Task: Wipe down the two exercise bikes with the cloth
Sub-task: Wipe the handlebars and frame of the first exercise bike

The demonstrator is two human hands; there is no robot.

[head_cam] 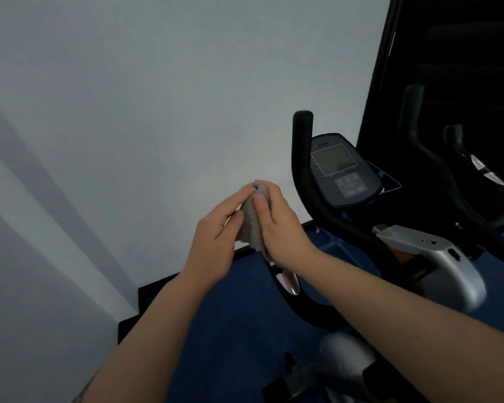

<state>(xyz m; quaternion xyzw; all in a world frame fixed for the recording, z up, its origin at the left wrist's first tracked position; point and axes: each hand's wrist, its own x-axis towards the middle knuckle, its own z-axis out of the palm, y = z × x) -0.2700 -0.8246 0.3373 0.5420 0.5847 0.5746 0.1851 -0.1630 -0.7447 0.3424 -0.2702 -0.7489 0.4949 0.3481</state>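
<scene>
Both forearms are bare right up to the bottom edge, no sleeves showing. The left hand (216,231) and right hand (280,225) wear no gloves, rings or watch; the fingernails are short.

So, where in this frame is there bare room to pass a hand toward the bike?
Open air lies left of the left handlebar, in front of the white wall. Bare blue floor shows under the forearms. It is crowded rightward: console, silver frame, second bike.
</scene>
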